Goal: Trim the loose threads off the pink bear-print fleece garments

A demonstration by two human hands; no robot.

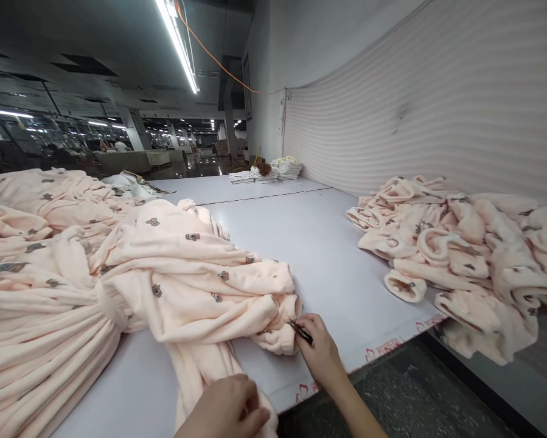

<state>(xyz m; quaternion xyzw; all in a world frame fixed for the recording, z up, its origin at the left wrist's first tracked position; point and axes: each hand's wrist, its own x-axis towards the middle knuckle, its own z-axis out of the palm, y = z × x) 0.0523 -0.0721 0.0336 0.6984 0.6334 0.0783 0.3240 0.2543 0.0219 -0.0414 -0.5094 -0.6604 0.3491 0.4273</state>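
A large bundle of pale peach fleece garments (173,267) with small bear prints lies across the white table (328,243), tied together at the left. My right hand (321,353) is closed on a small dark thread snipper (300,331) whose tip touches a folded cuff at the bundle's near right end. At the bottom edge, my left hand (230,413) is closed round a hanging strip of the same peach fabric.
A second heap of peach garments (460,249) rests at the table's right edge against a ribbed white wall. Folded white stacks (277,170) sit at the far end. The dark floor (392,395) lies just past the near table edge.
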